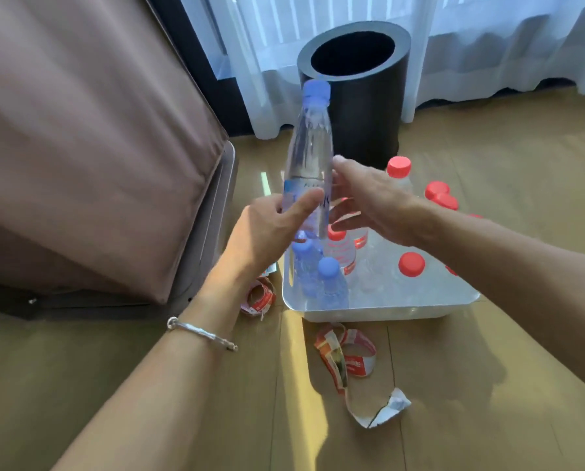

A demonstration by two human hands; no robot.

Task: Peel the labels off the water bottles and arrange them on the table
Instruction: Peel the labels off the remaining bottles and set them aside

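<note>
Left grip [267,229] clasps blue-capped bottle [310,147] (label [296,189] print blurred); right grip [376,198] splayed, holding nothing.

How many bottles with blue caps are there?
3. One bottle is held up in the left hand; two more stand side by side in the tray's near left corner. Others may be hidden.

Sunlit wooden floor [488,385], white sheer curtains [488,45], brown upholstered furniture [80,147] left, black cylindrical bin [362,96].
</note>
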